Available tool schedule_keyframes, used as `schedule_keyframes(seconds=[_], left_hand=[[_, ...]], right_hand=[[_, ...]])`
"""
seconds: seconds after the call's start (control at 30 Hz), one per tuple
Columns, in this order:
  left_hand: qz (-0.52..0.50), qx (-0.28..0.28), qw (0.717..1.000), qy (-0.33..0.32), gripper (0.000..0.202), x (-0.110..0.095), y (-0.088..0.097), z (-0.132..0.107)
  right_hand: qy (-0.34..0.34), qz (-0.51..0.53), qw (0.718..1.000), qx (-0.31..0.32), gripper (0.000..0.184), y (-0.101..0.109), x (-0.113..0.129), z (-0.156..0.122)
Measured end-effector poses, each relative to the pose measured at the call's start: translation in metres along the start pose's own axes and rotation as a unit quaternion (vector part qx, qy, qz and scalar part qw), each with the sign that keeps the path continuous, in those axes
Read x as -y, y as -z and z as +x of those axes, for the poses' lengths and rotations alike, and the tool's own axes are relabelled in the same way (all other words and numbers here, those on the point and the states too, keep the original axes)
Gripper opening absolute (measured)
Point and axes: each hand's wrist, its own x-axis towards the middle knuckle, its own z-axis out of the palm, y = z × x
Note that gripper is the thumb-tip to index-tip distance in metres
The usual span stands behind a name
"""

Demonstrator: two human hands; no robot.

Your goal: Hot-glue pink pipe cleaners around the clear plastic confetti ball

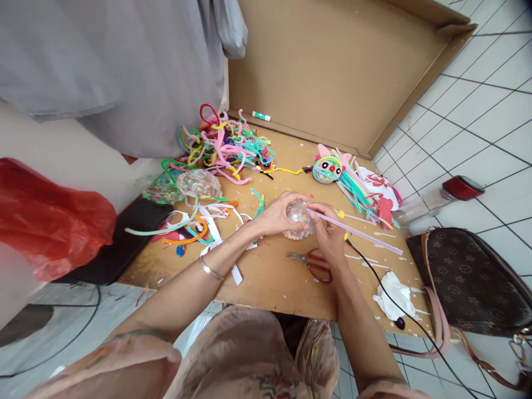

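My left hand [284,215] curls around a clear, bumpy plastic ball [296,220] flecked with color, just above the cardboard worktop [266,282]. At the ball's right side, my right hand [328,230] pinches a long lilac pipe cleaner [361,231] near its end; the rest stretches away to the right. The pinched end meets the ball, though I cannot tell whether it is fixed there. Red-handled scissors [318,267] lie below my hands. Behind them rests a decorated ball [327,168] wrapped in colored strands, with googly eyes and a red nose.
Tangled pipe cleaners [226,144] are heaped at the back left, beside another clear ball [199,183]. A glue stick [261,116] lies behind. On the right are a black cable [382,284], crumpled tissue [395,296], a brown handbag [469,282] and a red-lidded bottle [463,189].
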Motion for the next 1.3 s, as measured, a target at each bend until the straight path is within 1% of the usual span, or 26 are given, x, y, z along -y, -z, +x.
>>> schedule_keyframes(seconds=[0.1, 0.23, 0.57, 0.7, 0.87, 1.0, 1.07, 1.17, 1.3], left_hand=[[-0.017, 0.014, 1.0, -0.006, 0.077, 0.005, 0.0, 0.001], [-0.004, 0.035, 0.999, -0.009, 0.089, 0.007, 0.002, 0.002], [0.002, 0.05, 0.998, -0.024, 0.091, 0.001, 0.006, 0.0], [0.026, 0.038, 0.999, -0.029, 0.088, 0.001, 0.003, -0.001], [0.055, 0.002, 0.998, -0.041, 0.078, 0.002, -0.004, -0.002], [0.056, -0.027, 0.998, -0.029, 0.074, 0.001, -0.008, -0.002], [0.03, -0.036, 0.999, -0.011, 0.073, 0.0, -0.008, -0.002], [-0.057, -0.027, 0.998, 0.031, 0.072, -0.001, -0.006, -0.001], [-0.195, -0.016, 0.977, 0.085, 0.074, 0.0, -0.004, 0.001]], right_hand=[[0.001, 0.002, 1.0, 0.0, 0.018, 0.0, -0.001, 0.0], [-0.002, -0.002, 1.0, 0.001, 0.019, 0.001, -0.003, 0.0], [-0.01, 0.0, 1.0, -0.002, 0.02, -0.001, -0.003, -0.001], [-0.022, 0.01, 1.0, -0.011, 0.02, -0.002, -0.002, -0.002], [-0.04, 0.027, 0.999, -0.012, 0.021, -0.002, 0.0, -0.002], [-0.072, 0.039, 0.997, -0.001, 0.022, -0.002, 0.001, -0.002], [-0.072, 0.054, 0.996, 0.007, 0.024, -0.002, 0.0, -0.002], [-0.055, 0.094, 0.994, 0.006, 0.029, -0.002, -0.003, -0.002], [-0.046, 0.147, 0.988, -0.011, 0.036, -0.003, -0.005, -0.002]])
